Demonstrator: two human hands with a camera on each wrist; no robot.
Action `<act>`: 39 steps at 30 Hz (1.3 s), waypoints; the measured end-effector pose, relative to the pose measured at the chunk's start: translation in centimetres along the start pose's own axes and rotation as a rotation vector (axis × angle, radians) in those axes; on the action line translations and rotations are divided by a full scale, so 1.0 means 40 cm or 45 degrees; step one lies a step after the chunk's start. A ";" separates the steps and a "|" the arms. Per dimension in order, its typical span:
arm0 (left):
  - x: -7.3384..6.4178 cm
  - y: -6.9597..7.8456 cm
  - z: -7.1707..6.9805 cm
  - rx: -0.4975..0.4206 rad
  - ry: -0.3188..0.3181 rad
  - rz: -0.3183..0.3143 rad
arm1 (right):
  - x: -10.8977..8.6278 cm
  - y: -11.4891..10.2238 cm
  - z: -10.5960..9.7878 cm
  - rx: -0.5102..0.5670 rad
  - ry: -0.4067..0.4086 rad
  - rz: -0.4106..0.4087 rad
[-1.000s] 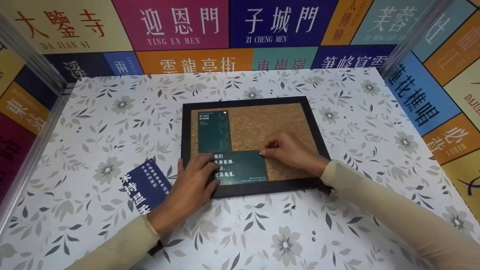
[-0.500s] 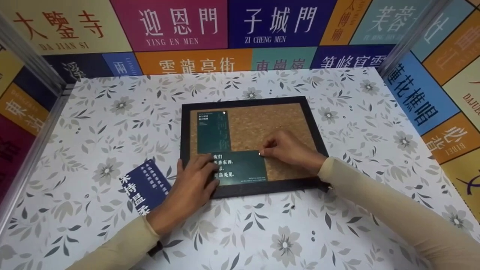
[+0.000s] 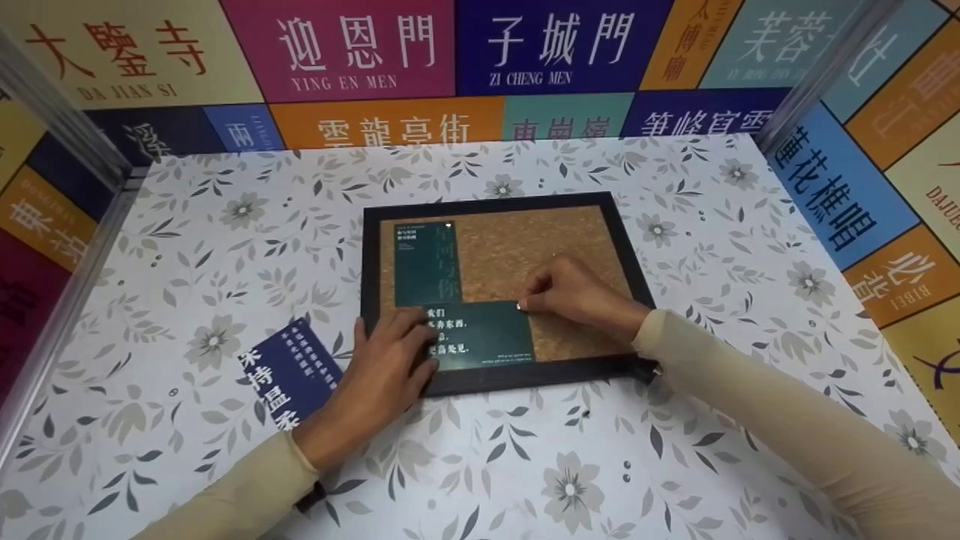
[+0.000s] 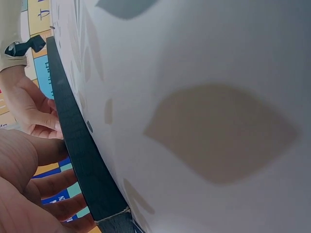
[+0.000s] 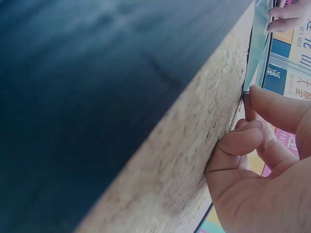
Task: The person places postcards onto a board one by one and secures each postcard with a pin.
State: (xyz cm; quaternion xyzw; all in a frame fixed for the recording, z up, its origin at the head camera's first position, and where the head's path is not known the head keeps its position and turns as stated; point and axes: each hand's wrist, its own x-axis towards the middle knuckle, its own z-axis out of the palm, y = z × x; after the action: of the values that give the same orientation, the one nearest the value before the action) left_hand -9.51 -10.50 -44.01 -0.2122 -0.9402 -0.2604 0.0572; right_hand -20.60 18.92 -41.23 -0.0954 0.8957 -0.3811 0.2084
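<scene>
A cork board in a black frame lies flat on the table. An upright green card sits at its upper left, with a small shiny thumbtack near its top right corner. Below, a second green card with white writing lies sideways. My left hand rests, fingers spread, over that card's left end and the frame's lower left corner. At the card's upper right corner, my right hand pinches a small thumbtack between thumb and finger; in the right wrist view its thin pin meets the card's edge.
A dark blue card with white characters lies on the table left of the board, partly under the left forearm. Flower-patterned paper covers the tabletop. Colourful lettered panels stand along the back and both sides.
Both hands stay at the same places on the board. The right wrist has shifted very slightly, while the thumb and finger remain at the card's corner.
</scene>
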 end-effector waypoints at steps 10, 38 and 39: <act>0.000 0.001 -0.002 0.012 -0.008 0.000 | 0.000 -0.005 0.004 0.071 0.015 0.101; 0.002 0.004 -0.004 0.026 -0.019 -0.002 | -0.025 0.026 0.043 -0.229 0.200 -0.342; 0.002 0.004 -0.004 0.026 -0.022 -0.002 | -0.028 0.028 0.045 -0.248 0.209 -0.349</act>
State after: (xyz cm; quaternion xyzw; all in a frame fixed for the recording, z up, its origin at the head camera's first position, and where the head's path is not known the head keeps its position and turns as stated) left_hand -9.53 -10.43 -43.80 -0.2130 -0.9434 -0.2492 0.0510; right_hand -18.79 18.90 -42.80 -0.2047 0.9210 -0.3239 0.0704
